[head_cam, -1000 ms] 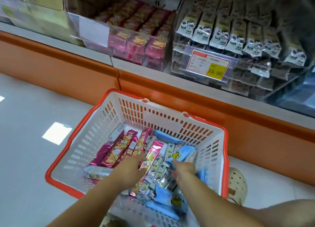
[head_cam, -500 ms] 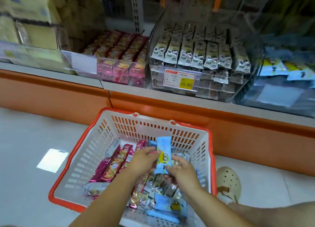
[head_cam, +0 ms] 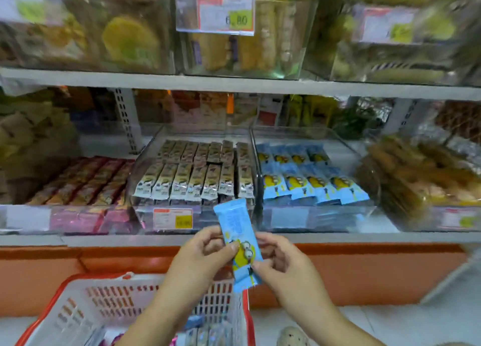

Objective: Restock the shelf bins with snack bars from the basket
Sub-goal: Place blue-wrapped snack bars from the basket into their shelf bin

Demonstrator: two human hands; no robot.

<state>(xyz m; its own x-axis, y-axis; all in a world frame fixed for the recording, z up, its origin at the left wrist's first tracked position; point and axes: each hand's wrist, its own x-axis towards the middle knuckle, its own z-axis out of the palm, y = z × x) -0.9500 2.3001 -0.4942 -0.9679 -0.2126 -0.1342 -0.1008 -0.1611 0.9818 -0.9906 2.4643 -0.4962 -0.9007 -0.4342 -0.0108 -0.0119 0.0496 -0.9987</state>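
**Head view: blue bar held up in both hands before the shelf**

Head camera shows a light-blue wrapped snack bar (head_cam: 238,244), printed with a yellow cartoon figure, held between the two hands in front of the shelving. The left hand (head_cam: 200,257) pinches the bar's left edge about halfway down, thumb on the printed face and fingers curled behind. The right hand (head_cam: 282,262) nips the lower right edge between thumb and curled fingers. The bar stands nearly upright, its top leaning a little to the left. Its bottom end hangs free below both hands.

Below, the white slotted plastic basket with a red rim (head_cam: 86,276) stands before the orange base panel (head_cam: 364,275) of the shelving. The bar hovers above the basket's far right corner. More wrapped bars lie inside, though blur hides their detail.

On the lower shelf, the clear plastic bin of matching blue bars (head_cam: 286,218) stands just right of the held bar's top end, its bars laid in rows. Directly beside it on the left is the clear plastic bin of silver-and-cream bars (head_cam: 145,213), which carries a white and yellow price label (head_cam: 173,218). The held bar's top overlaps that bin's front wall in the picture. Further left is a clear bin of pink-and-red bars (head_cam: 78,220), and at far right a clear bin of brown snacks (head_cam: 406,215).

A beige perforated shoe (head_cam: 292,338) shows at the bottom edge, right of the basket.
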